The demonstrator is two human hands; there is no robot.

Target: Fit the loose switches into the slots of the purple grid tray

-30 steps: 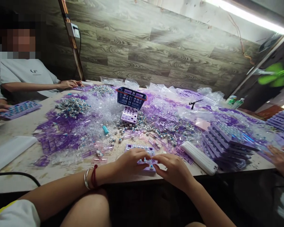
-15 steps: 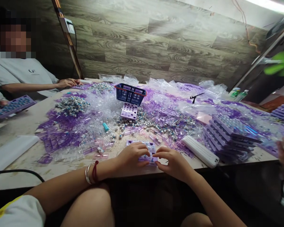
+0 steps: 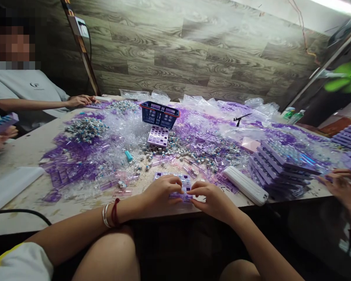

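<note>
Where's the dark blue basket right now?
In the head view, the basket sits slightly left of centre, beyond the left hand and just behind a light purple grid tray.

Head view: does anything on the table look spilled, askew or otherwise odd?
Two things stand out. The stack of purple trays beside the white ribbed bar is uneven, its layers staggered, not squared up. Small white-and-blue parts lie scattered in loose heaps across the table, which looks spilled, though possibly deliberate.

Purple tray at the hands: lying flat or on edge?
Flat: the purple tray shows its compartmented face upward; the left hand and right hand cover part of it.
</note>
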